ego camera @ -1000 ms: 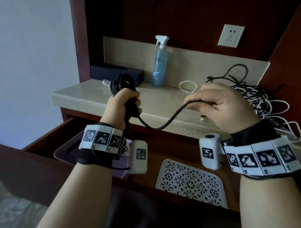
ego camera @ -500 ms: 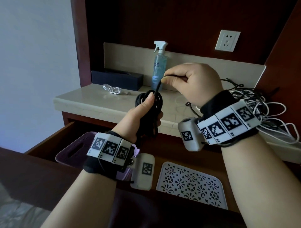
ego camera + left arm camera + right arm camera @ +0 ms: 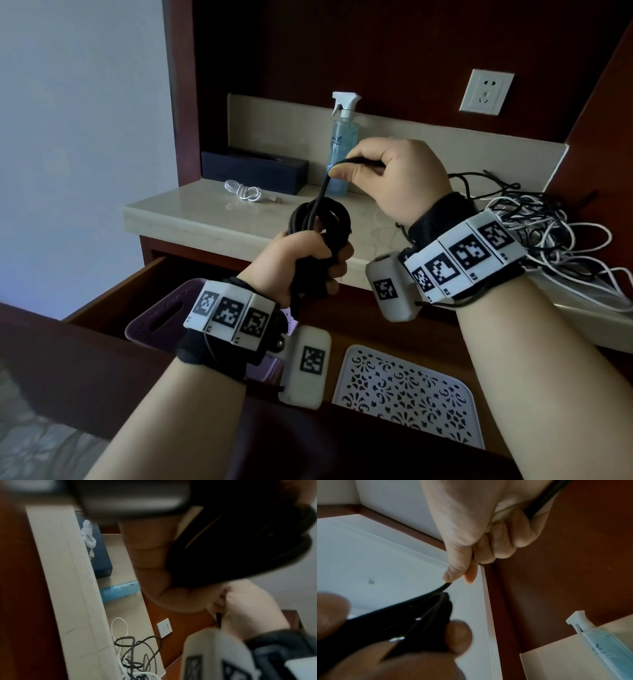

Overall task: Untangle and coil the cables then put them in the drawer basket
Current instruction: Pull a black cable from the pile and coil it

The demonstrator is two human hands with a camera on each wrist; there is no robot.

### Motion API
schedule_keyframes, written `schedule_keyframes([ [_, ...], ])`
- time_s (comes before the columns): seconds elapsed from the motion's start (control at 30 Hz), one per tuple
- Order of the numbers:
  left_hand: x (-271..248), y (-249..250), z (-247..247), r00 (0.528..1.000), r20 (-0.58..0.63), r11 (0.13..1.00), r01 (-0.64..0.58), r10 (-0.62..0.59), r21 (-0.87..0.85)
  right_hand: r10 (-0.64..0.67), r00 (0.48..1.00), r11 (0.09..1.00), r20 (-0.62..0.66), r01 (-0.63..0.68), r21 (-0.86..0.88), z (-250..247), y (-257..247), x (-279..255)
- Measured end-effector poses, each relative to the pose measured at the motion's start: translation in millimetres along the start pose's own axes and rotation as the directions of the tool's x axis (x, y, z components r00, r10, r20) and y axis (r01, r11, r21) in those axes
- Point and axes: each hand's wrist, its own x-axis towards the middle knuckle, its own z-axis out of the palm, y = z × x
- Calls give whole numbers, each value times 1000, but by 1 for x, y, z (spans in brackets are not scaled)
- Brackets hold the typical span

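My left hand (image 3: 308,260) grips a coil of black cable (image 3: 322,219) above the open drawer; the same coil (image 3: 240,540) fills the left wrist view, with the fingers (image 3: 154,574) curled round it. My right hand (image 3: 387,171) is raised just above the coil and pinches the cable's free end (image 3: 356,161) between thumb and forefinger; this pinch (image 3: 453,577) also shows in the right wrist view. A tangle of black and white cables (image 3: 548,233) lies on the counter at the right. A purple basket (image 3: 161,318) sits in the drawer, partly hidden by my left wrist.
A white coiled cable (image 3: 243,192), a dark box (image 3: 253,168) and a blue spray bottle (image 3: 342,144) stand on the beige counter (image 3: 191,212). A white patterned tray (image 3: 411,397) lies in the drawer beside the basket. A wall socket (image 3: 486,90) is above.
My right hand brought the cable's free end from the right up over the coil, taking out the slack loop. The left hand with the coil shifted slightly right and down.
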Motion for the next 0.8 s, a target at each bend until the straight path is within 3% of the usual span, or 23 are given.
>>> schedule_keyframes([
  [0.1, 0, 6, -7, 999, 8, 992, -52, 53, -119, 3, 1000, 1000, 24, -2, -12, -2, 8, -3],
  [0.3, -3, 13, -21, 988, -53, 968, -152, 144, -199, 156, 985, 987, 75, -157, 16, -13, 26, -21],
  [0.43, 0, 7, -16, 991, -16, 962, -136, 136, -238, 171, 981, 981, -87, -161, 109, -3, 16, -28],
  [0.57, 1, 0, -12, 988, -14, 949, -153, 155, -275, 165, 970, 985, -181, -154, 77, 12, 10, -32],
  [0.67, 1, -4, -11, 973, -104, 929, -227, 205, -294, 164, 977, 985, -135, -169, -28, 20, 8, -38],
  [0.8, -1, -3, -10, 952, -177, 928, -286, 248, -239, 122, 990, 973, 65, -106, -205, 27, 2, -49],
])
